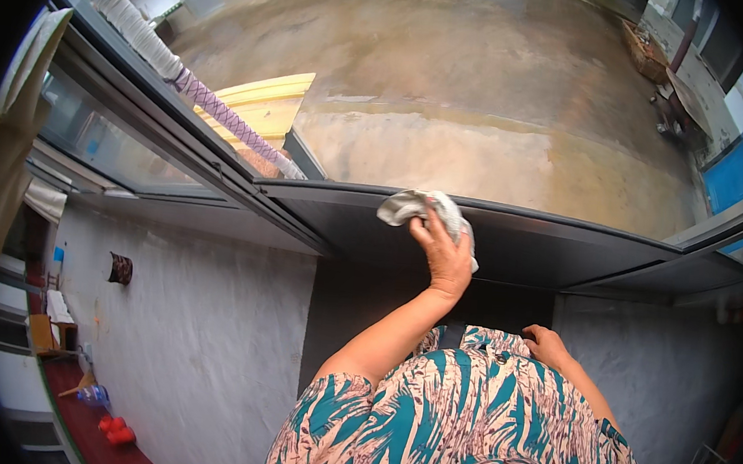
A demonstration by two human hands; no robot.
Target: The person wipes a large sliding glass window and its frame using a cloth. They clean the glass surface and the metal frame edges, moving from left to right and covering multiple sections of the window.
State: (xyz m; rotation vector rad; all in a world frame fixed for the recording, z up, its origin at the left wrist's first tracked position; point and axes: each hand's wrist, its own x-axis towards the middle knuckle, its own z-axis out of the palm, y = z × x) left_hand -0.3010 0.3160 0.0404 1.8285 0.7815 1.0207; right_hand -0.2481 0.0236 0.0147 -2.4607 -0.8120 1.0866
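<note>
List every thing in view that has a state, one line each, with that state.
Cloth: crumpled, pressed on the dark window sill under the left hand.
Left hand: gripping the cloth, arm outstretched.
Right hand: empty, resting by the patterned dress.
Window sash: slid open to the left.
Window sill: bare beside the cloth.

Head camera looks steeply down over a window sill (562,247), close.
</note>
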